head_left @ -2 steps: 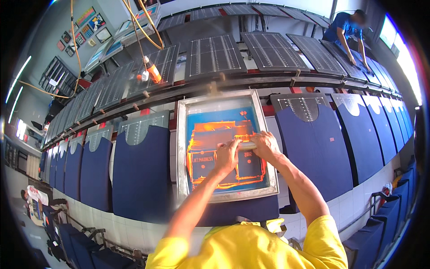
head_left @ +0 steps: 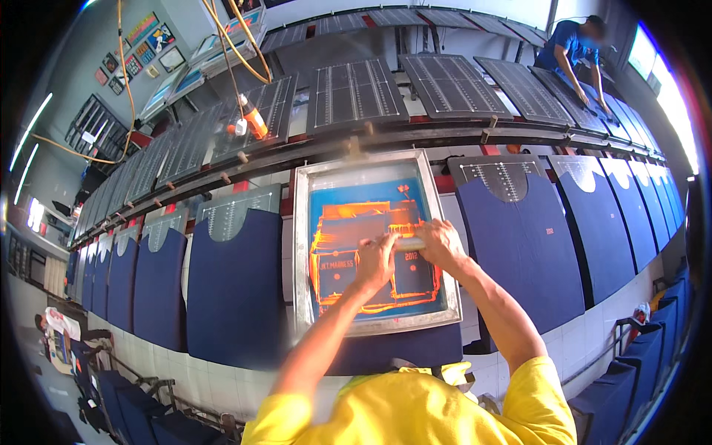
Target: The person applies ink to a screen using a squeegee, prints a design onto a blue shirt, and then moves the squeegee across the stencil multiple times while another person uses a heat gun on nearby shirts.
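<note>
A screen printing frame [head_left: 302, 245] with a pale metal rim lies over a dark blue shirt piece [head_left: 400, 351] on a board in front of me. Its blue mesh [head_left: 334, 194] carries streaks of orange ink [head_left: 354, 211] and stencil shapes. Across the mesh I hold a squeegee [head_left: 409, 243] by its pale handle; its blade is mostly hidden under my hands. My left hand [head_left: 377, 261] is closed on the handle's left end. On the right end, my right hand [head_left: 442, 243] grips it with the fingers wrapped over.
Boards with dark blue shirt pieces [head_left: 519, 252] line both sides of the frame. Beyond a long rail [head_left: 297, 159] stand bare grey boards [head_left: 356, 93]. An orange tool [head_left: 254, 120] hangs from a cable at far left. Another person [head_left: 571, 52] works at the far right.
</note>
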Demonstrator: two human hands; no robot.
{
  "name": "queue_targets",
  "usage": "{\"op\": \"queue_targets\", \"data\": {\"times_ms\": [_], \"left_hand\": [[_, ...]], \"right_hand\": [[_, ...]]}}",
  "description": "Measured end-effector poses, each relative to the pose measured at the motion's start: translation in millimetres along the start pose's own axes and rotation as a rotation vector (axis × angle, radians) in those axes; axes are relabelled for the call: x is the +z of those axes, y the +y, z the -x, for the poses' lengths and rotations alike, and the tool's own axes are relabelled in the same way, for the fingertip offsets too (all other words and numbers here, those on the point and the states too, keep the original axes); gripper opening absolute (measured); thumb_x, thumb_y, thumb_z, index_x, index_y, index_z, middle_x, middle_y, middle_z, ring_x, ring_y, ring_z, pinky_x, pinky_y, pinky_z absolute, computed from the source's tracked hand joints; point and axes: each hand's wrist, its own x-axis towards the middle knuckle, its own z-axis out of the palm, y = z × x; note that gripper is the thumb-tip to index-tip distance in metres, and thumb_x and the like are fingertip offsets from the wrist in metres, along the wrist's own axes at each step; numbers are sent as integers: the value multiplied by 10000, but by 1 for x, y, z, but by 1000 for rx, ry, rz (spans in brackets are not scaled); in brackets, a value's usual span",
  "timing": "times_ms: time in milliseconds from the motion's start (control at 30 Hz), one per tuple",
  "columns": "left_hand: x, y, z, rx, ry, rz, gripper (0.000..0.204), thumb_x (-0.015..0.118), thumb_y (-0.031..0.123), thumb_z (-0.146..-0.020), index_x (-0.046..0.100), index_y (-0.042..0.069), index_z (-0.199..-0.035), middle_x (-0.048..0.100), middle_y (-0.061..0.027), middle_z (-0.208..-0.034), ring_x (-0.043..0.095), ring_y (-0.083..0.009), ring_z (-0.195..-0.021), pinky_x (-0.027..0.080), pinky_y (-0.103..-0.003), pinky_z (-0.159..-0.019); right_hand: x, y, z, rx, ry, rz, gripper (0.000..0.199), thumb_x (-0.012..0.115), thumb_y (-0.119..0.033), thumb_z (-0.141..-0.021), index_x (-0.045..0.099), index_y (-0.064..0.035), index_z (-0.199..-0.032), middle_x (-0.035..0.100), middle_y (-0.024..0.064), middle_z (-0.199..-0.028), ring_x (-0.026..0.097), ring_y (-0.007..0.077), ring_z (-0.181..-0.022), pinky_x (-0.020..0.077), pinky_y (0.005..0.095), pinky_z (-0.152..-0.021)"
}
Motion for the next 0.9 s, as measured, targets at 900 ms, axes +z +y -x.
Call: {"op": "queue_targets", "data": {"times_ms": [900], "left_hand": [[-11,-2,-14,-92,115,93,223,518,178,-1019,639,116,-1195,696,-105,-1082,653,-273,-987,389,-430,-864]], "right_hand": [[-26,-4,-37,-76,-2,-36,262,725,-74,-689,732,-106,-949,711,63,-986,613,276,-1021,463,419,-886]]}}
